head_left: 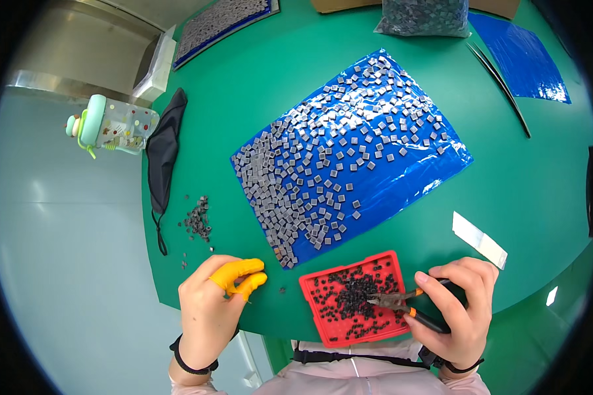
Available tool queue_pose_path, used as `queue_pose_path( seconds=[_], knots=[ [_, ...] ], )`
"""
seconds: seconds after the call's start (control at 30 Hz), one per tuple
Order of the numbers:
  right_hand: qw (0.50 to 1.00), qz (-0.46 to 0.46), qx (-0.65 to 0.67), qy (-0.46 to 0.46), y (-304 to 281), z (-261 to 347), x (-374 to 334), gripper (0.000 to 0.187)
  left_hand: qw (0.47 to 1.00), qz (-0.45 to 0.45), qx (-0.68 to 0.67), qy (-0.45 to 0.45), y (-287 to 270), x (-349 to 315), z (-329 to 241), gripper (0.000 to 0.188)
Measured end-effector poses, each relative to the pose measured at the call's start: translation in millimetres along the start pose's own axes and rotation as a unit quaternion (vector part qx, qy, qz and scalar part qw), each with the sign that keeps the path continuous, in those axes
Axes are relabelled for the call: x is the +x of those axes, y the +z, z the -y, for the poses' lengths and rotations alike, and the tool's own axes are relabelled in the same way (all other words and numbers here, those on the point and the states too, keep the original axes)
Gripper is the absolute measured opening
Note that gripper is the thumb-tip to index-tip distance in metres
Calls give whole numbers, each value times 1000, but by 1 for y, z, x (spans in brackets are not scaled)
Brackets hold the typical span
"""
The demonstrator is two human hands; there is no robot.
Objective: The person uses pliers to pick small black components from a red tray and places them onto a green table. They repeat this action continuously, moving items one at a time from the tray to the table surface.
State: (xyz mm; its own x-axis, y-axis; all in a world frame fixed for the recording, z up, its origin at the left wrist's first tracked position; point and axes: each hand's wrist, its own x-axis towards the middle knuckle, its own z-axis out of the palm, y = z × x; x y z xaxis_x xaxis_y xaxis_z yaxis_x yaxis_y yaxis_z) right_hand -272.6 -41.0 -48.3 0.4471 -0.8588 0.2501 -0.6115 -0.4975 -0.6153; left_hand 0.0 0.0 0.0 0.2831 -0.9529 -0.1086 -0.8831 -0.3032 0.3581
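My right hand (458, 309) is wrapped round a pair of small pliers (394, 301) with black and orange handles. Their metal jaws reach down into a red tray (316, 321) among many tiny black pieces (357, 294). Yellow finger covers (240, 271) sit on the thumb and forefinger of my left hand (207, 289). Those two fingertips are pinched together left of the tray; anything between them is too small to make out. Beyond both hands lies a blue sheet (385, 191) covered with small grey square pieces (263, 171), crowded densely along its left side.
Loose dark bits (197, 220) lie by a black face mask (166, 151) on the green table (217, 118). A clear bottle (122, 125) lies at the left edge. Tweezers (504, 89), a white strip (479, 239) and a filled plastic bag (425, 16) are farther right and back.
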Motion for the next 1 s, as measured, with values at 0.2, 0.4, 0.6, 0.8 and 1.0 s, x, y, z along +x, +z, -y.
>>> queue_pose_path(
  seconds=[0.2,0.4,0.6,0.8,1.0],
  knots=[
    [1000,-6,11,2,-1,1,-1,58,996,-56,-42,50,-4,-10,3,19],
    [1000,2,6,-19,1,4,0,58,915,-77,-397,0,15,-49,-8,21],
    [997,23,58,-41,-5,14,3,55,832,66,-551,-6,40,-38,-23,21],
    [997,-23,74,-1,-2,18,0,52,781,58,-621,34,53,-32,-28,20],
    [997,-9,73,-17,1,20,3,50,749,-22,-659,-62,48,-32,-49,9]
  ],
)
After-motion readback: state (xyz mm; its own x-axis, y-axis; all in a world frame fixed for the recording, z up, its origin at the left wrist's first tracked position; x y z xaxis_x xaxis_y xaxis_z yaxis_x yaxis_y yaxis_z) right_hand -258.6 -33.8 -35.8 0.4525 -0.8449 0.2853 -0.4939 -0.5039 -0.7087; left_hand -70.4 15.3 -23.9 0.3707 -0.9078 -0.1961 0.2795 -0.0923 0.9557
